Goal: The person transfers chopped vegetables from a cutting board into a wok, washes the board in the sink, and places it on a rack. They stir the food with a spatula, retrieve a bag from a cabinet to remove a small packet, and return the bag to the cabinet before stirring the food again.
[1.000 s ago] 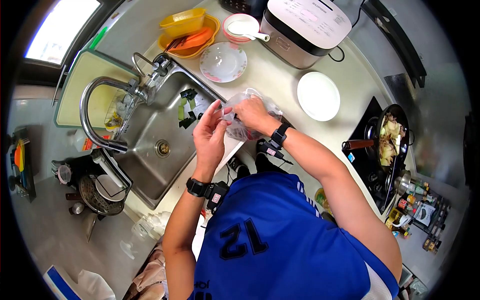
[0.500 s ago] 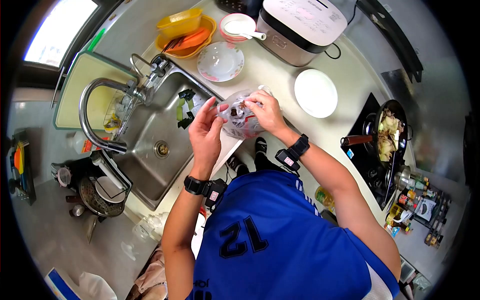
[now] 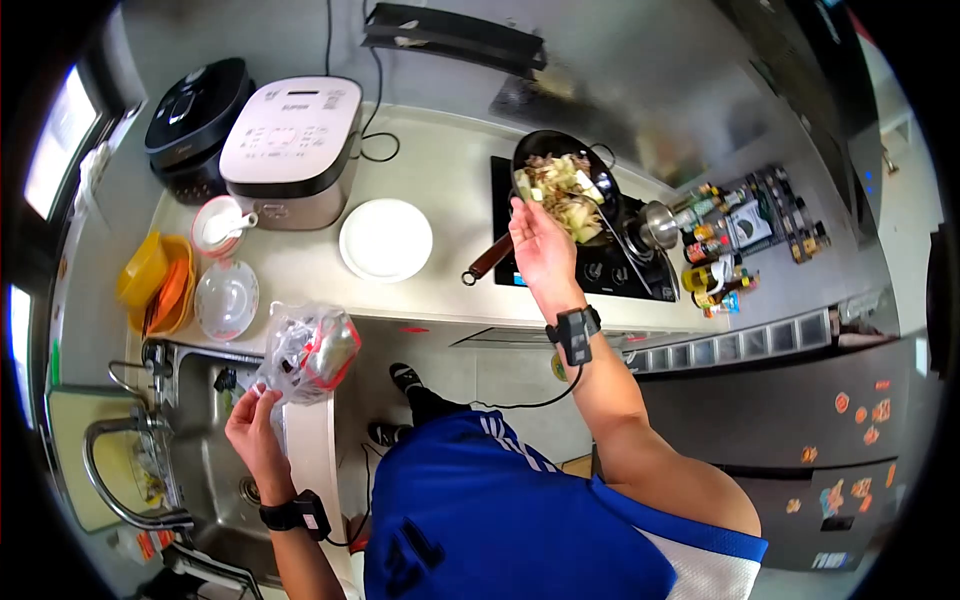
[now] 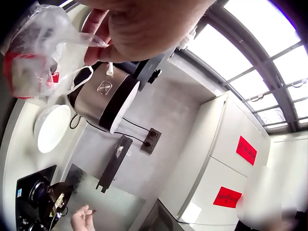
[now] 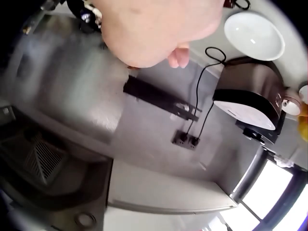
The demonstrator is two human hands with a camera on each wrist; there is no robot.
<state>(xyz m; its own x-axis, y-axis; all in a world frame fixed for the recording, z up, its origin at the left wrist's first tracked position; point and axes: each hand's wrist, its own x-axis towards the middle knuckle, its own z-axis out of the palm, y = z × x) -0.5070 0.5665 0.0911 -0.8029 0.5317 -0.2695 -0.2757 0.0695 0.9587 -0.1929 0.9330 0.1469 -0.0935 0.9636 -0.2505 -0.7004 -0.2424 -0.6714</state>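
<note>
While left hand (image 3: 252, 425) pinches bag (image 3: 305, 350), jersey (image 3: 500, 500) reads 12

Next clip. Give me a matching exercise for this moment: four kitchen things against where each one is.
Things:
1 plastic bag
2 white plate
3 wok
4 rice cooker

Places:
a on the hob, by the right hand
b beside the black cooker
c gripped by the left hand
d on the counter between rice cooker and hob

Pairs: 1-c, 2-d, 3-a, 4-b
</note>
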